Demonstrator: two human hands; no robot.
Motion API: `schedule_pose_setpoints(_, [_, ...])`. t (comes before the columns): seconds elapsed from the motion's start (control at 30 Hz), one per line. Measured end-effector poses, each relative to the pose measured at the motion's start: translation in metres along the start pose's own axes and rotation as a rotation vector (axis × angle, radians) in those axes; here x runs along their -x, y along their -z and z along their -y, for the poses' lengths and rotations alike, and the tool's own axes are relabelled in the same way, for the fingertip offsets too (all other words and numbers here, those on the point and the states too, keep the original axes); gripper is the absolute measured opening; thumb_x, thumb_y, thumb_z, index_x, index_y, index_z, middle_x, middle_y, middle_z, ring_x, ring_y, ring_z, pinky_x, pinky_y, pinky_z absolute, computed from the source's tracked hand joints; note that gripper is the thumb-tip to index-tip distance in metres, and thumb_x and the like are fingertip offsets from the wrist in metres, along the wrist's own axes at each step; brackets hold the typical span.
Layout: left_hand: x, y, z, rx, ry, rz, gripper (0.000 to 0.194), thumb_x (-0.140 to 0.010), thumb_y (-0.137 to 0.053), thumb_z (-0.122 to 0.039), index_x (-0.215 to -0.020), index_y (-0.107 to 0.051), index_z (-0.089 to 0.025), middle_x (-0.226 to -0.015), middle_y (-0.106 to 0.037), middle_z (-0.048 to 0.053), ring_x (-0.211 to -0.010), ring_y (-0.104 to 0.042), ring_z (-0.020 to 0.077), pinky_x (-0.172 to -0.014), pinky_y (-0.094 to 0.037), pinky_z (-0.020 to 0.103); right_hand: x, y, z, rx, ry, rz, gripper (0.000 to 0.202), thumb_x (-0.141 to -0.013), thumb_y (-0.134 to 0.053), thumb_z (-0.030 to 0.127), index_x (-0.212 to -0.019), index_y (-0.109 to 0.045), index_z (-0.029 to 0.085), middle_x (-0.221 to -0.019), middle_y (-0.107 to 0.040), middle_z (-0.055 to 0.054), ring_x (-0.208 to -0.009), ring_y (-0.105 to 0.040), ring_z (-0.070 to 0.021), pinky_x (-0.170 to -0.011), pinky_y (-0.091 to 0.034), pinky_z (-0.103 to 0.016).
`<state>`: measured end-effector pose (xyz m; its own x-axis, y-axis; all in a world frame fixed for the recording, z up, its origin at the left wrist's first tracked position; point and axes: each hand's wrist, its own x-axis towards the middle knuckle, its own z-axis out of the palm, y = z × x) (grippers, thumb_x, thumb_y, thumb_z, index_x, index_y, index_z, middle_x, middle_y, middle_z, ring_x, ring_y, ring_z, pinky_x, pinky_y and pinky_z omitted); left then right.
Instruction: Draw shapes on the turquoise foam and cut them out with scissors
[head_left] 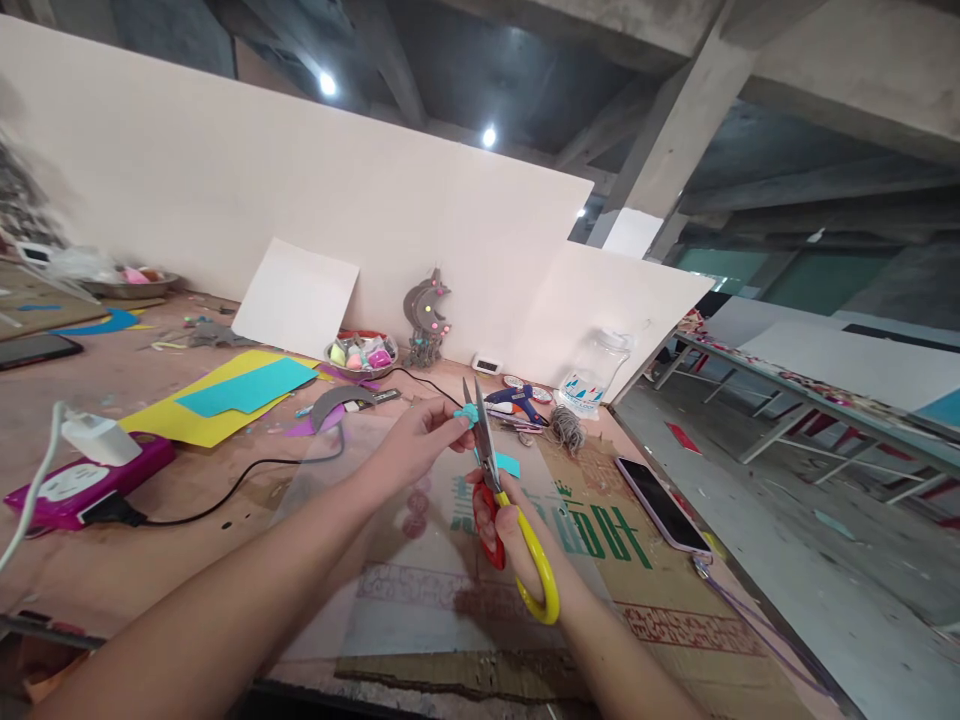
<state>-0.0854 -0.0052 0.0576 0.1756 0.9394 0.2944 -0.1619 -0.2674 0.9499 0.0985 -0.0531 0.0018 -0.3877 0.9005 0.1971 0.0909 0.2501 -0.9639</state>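
Note:
Between its thumb and fingers my left hand point(433, 437) pinches a small turquoise paper piece point(468, 411). My right hand point(511, 525) grips a pair of scissors point(489, 465) with one red and one yellow handle loop. The blades point up and stand slightly apart, right beside the turquoise piece; whether they touch it I cannot tell. Below the hands, another turquoise scrap point(507, 463) lies on a printed cardboard sheet point(637, 590) that is partly under a translucent sheet.
Behind the hands are a blue glue gun point(529, 403), a twine ball point(568, 430) and a clear plastic jar point(596, 375). A phone point(664, 505) lies right. Left are yellow paper point(217, 425), a purple power strip point(67, 490) and its black cable. A grey moon ornament point(427, 310) stands by the white board.

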Motion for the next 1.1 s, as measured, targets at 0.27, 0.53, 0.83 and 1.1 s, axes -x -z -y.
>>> schedule_pose_setpoints(0.27, [0.000, 0.001, 0.004, -0.002, -0.007, 0.005, 0.026, -0.077, -0.067, -0.041, -0.070, -0.059, -0.017, -0.066, -0.066, 0.000, -0.065, -0.061, 0.0124, -0.067, -0.051, 0.027, -0.002, -0.002, 0.003, -0.073, -0.004, 0.044, 0.064, -0.082, -0.044, 0.077, -0.113, -0.047, 0.021, -0.069, -0.037, 0.006, -0.050, -0.029, -0.0093, -0.047, -0.024, -0.025])
schedule_pose_setpoints(0.53, [-0.001, 0.001, 0.002, -0.007, -0.006, 0.018, 0.026, -0.078, -0.066, -0.040, -0.069, -0.059, -0.017, -0.065, -0.065, 0.000, -0.064, -0.062, 0.0124, -0.067, -0.051, 0.027, -0.001, -0.003, 0.004, -0.090, 0.001, 0.036, 0.063, -0.083, -0.044, 0.076, -0.113, -0.047, 0.022, -0.070, -0.036, 0.006, -0.050, -0.027, -0.0088, -0.045, -0.023, -0.023])
schedule_pose_setpoints(0.83, [-0.004, 0.006, 0.008, 0.004, -0.031, 0.062, 0.036, -0.074, -0.070, -0.051, -0.070, -0.060, -0.017, -0.067, -0.066, 0.002, -0.066, -0.061, 0.0135, -0.068, -0.049, 0.029, -0.003, -0.003, 0.006, -0.103, 0.003, 0.047, 0.064, -0.081, -0.047, 0.077, -0.111, -0.049, 0.021, -0.070, -0.037, 0.005, -0.049, -0.027, -0.0079, -0.044, -0.023, -0.023])
schedule_pose_setpoints(1.1, [-0.008, 0.012, 0.017, -0.027, -0.040, 0.088, 0.033, -0.079, -0.067, -0.049, -0.072, -0.060, -0.017, -0.071, -0.068, 0.002, -0.070, -0.062, 0.0145, -0.072, -0.050, 0.031, -0.003, -0.003, 0.002, -0.146, -0.017, 0.071, 0.062, -0.082, -0.048, 0.075, -0.110, -0.048, 0.021, -0.067, -0.035, 0.007, -0.047, -0.023, -0.0076, -0.042, -0.021, -0.022])
